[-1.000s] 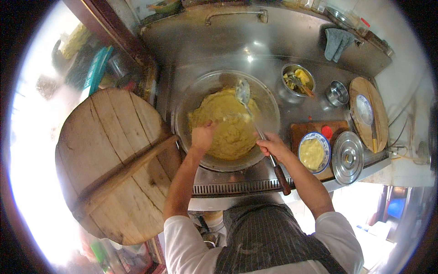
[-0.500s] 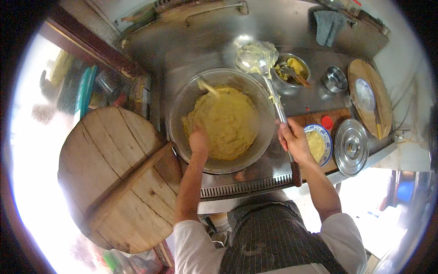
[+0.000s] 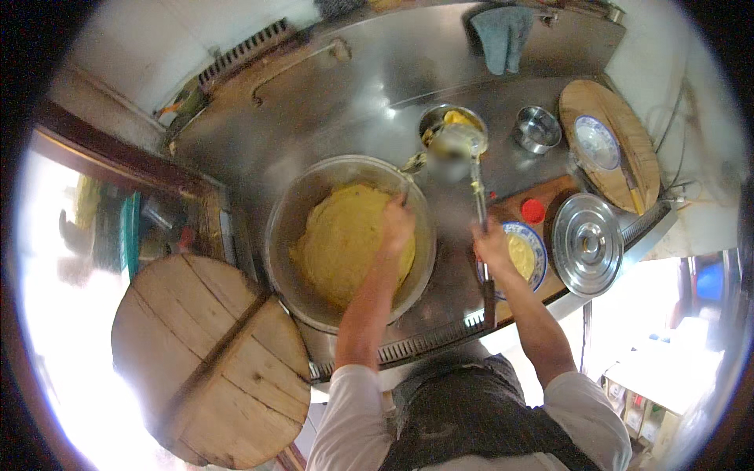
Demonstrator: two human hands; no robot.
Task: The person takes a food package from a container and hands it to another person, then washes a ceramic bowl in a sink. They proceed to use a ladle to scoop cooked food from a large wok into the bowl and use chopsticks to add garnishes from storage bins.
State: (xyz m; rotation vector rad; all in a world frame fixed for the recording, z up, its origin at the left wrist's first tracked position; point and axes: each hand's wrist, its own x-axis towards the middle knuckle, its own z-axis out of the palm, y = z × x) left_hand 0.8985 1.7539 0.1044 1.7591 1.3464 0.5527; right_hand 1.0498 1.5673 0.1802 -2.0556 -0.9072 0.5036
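Observation:
A large round metal pot (image 3: 275,243) holds a thick yellow mash-like mass (image 3: 334,247). Over its right side, my left hand (image 3: 398,224) is closed around the thin handle of a small spoon-like utensil (image 3: 414,163). That utensil's yellow-smeared end reaches past the pot's far right rim; its exact kind is unclear. My right hand (image 3: 491,247) grips a long-handled metal ladle (image 3: 479,184) with a dark end grip. The ladle's bowl, blurred and coated with pale yellow stuff, overlaps a small metal pot (image 3: 428,118) containing yellow food.
Beneath my right wrist, a blue-rimmed bowl (image 3: 540,247) with yellow paste rests on a wooden board (image 3: 550,192) beside a red cap (image 3: 532,210). A metal lid (image 3: 587,245), metal bowl (image 3: 538,129) and wooden lid (image 3: 573,98) lie to the right. A large wooden lid (image 3: 188,314) stands left.
My left hand has moved right across the pot with the utensil. The ladle's bowl now overlaps the small pot instead of lying left of it. The whole view has shifted and tilted.

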